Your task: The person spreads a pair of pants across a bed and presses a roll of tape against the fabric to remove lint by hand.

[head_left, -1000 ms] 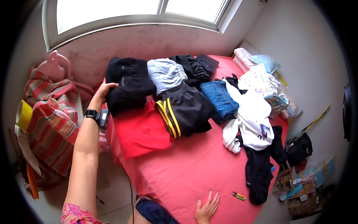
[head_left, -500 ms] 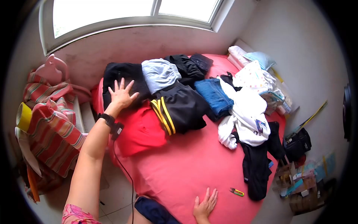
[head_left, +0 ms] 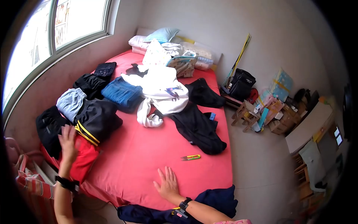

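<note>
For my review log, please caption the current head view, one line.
Left hand at folded clothes, right hand palm-down on a pink-red bedsheet near snips, a white sweatshirt lying beyond.

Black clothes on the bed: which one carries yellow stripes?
The folded black garment between the red garment and the blue denim; only this black one shows yellow stripes.

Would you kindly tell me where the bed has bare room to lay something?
The widest bare patch of bed lies between the red cloth, white top, snips and right hand. A smaller one lies between the snips and bed edge. It is crowded with clothes toward the window and pillow.
</note>
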`<state>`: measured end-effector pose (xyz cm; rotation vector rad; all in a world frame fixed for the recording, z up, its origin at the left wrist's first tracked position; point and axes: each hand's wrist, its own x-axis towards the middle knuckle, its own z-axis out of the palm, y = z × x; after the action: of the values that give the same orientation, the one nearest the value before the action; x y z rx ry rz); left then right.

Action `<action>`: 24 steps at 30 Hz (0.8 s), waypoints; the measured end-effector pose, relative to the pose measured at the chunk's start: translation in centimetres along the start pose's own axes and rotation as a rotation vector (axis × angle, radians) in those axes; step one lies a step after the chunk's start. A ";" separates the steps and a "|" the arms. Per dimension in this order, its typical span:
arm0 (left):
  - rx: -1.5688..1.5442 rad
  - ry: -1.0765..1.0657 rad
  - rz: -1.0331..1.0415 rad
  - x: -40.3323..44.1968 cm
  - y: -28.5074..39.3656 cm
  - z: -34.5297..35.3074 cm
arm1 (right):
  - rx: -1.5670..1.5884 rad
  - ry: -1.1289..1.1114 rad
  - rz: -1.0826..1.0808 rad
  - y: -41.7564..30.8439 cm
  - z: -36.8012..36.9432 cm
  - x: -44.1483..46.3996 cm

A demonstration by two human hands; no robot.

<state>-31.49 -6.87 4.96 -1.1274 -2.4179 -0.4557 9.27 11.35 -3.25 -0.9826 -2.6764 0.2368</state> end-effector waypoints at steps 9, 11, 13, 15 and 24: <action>-0.183 -0.777 0.190 -13.2 24.4 4.7 | 0.089 0.109 0.005 0.7 0.7 0.2; -0.217 -0.760 0.134 -14.4 25.9 5.2 | 0.122 0.141 0.014 0.9 1.2 0.4; -0.247 -0.791 0.069 -15.1 26.9 4.4 | 0.160 0.141 0.010 1.4 1.9 0.5; -0.227 -0.831 0.055 -15.6 27.5 3.0 | 0.244 0.139 0.009 2.2 2.5 0.8; -0.110 -0.987 0.003 -15.0 28.6 2.0 | -0.080 0.466 0.237 18.0 -7.9 7.3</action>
<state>-0.98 2.07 -1.26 -1.6800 -3.2239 0.0095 17.37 30.20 1.26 -1.2086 -2.1636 -0.0507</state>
